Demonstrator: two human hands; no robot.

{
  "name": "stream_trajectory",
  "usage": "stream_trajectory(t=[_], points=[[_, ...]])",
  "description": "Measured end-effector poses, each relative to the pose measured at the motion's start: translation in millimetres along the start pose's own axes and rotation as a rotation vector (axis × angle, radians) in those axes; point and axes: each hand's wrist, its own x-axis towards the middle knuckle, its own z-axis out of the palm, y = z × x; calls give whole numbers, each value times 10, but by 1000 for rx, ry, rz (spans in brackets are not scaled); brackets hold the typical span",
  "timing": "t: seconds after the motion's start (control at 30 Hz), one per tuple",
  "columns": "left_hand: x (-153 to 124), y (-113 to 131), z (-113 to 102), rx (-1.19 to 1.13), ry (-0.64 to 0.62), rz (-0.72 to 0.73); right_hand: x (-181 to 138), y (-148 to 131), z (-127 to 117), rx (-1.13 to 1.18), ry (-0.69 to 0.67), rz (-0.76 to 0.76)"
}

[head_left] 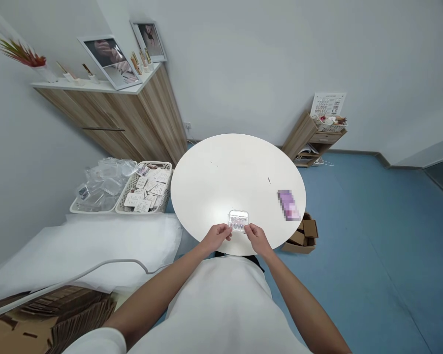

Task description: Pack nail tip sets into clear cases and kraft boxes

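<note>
A small clear plastic box (238, 221) is held at the near edge of the white round table (206, 187). Rows of small shiny pieces that look like press-on nails show through it. My left hand (219, 234) pinches the box at its lower left corner with thumb and fingers. At the lower right corner, my right hand (256, 237) grips it the same way. Whether the box rests on the tabletop or is lifted slightly, I cannot tell.
On the table's right lies a blurred purple item (288, 205). Left of the table are a basket of printed cards (169, 184) and a basket of clear plastic packaging (107, 184). A cardboard box (299, 248) stands on the floor at right. Behind is a wooden cabinet (158, 108).
</note>
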Motion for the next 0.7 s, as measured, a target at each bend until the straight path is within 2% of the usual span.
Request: stream_trajectory(t=[0.1, 0.17, 0.33, 0.47, 0.57, 0.7], points=[[25, 34, -76, -93, 67, -33, 0, -16, -3, 37, -20, -1], [43, 48, -122, -116, 116, -4, -4, -23, -11, 54, -54, -6], [83, 24, -143, -87, 121, 70, -14, -5, -5, 30, -109, -8], [94, -28, -113, -147, 156, 60, -33, 3, 16, 21, 6, -17], [96, -57, -113, -179, 191, 38, -41, -30, -2, -21, 77, -87], [103, -90, -110, -188, 216, 12, 1, -79, -68, -172, -86, -192]])
